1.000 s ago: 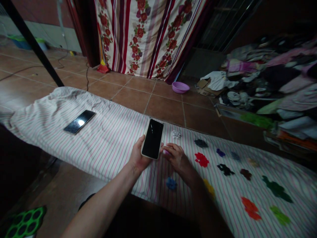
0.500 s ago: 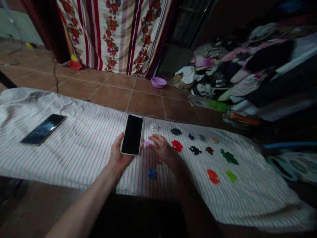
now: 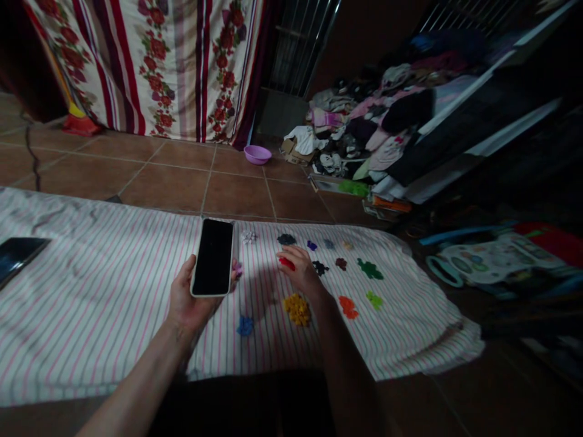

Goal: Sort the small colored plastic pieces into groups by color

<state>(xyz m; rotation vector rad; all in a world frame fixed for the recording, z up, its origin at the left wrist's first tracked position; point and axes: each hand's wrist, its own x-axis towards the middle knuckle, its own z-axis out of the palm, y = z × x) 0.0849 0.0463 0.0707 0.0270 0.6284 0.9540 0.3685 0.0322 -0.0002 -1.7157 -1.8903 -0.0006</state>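
Observation:
My left hand (image 3: 189,303) is closed round a smartphone (image 3: 212,258) with a dark screen, holding it above the striped cloth (image 3: 136,291). My right hand (image 3: 300,270) reaches over a pile of small red pieces (image 3: 287,263), fingers stretched out and partly covering it. I cannot tell whether the fingertips touch the pieces. Closest to the right hand are a dark grey pile (image 3: 286,239), a black pile (image 3: 320,267) and a mustard-yellow pile (image 3: 297,309). A pink-purple pile (image 3: 238,269) peeks out beside the phone, with a white pile (image 3: 249,237) behind and a blue pile (image 3: 245,326) in front.
Farther right lie dark green (image 3: 370,269), orange (image 3: 348,307) and lime (image 3: 374,300) piles. Another dark phone or tablet (image 3: 18,255) rests at the left edge. Beyond the cloth are a purple basin (image 3: 257,155) and heaped clothes (image 3: 355,121) on the tiled floor.
The view has swung to the right. My right hand has gone from the pink-purple pile over to the red one, uncovering the mustard-yellow pile. My left hand still holds the smartphone.

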